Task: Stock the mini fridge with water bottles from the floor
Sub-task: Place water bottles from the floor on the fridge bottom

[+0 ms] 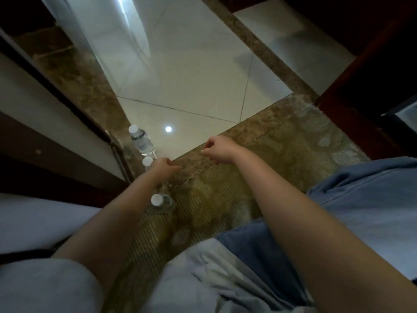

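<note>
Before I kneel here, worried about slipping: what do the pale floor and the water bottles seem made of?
The pale floor looks like glossy glazed ceramic or polished stone tile, by the mirrored lamp spot and thin joint lines. The water bottles look like clear thin plastic, since the floor shows through their walls; the white caps are probably plastic too.

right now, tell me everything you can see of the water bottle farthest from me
The farthest bottle is clear plastic with a white cap and a pale label band. It stands upright on the pale floor tile beside the brown marble border. No hand touches it; whether its base meets the next bottle is unclear.
</note>
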The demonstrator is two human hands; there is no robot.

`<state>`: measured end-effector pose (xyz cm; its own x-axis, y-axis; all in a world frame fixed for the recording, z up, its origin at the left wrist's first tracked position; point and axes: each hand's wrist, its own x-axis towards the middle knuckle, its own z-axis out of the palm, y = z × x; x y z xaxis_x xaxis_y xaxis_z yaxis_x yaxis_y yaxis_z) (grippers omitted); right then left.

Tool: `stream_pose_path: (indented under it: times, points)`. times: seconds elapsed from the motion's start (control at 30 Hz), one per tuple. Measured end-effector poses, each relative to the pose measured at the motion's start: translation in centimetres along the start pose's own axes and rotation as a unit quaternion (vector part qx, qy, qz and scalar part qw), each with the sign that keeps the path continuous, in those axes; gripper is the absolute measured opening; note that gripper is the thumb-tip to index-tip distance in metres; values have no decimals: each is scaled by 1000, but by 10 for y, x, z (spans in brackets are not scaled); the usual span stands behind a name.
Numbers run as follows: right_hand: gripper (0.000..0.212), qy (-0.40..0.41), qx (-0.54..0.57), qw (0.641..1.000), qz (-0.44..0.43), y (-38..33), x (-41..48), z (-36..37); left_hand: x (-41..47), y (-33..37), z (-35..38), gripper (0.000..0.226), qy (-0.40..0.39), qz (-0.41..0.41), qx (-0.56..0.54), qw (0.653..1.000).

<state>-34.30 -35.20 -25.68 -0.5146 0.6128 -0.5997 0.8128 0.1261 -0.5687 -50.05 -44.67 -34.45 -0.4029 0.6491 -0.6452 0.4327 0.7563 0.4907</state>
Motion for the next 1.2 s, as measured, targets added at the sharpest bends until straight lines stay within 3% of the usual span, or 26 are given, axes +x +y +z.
stream_pose_path:
  times: [0.1, 0.23, 0.3, 0.5, 0.7, 0.9, 1.0, 1.2]
  points:
    - [33, -15, -74, 997, -24, -11, 0, 12, -12, -19, 6, 24, -10, -1, 6, 1000]
    - [34, -48, -188, 980, -41, -13, -4, 27, -20, -46, 8, 62, -41, 7, 149, 988]
    - [35, -72, -202, 976, -35, -12, -5, 31, -21, -55, 8, 65, -48, 8, 206, 977]
    - [37, -59, -201, 977, -37, -5, -9, 26, -21, -51, 15, 47, -19, 15, 242, 970]
    - [37, -51, -191, 980, -37, 5, -7, 21, -18, -30, 10, 45, -2, 6, 249, 968]
    - [42, -33, -143, 989, -21, 16, -8, 8, -13, 24, -8, 30, -4, 70, 270, 960]
    - [52, -14, -100, 995, -9, 24, -9, -4, -15, 61, -15, 24, 3, 122, 237, 964]
    - [98, -1, 2, 1000, -7, 40, -13, -29, -29, 135, -29, 20, 23, 230, 172, 958]
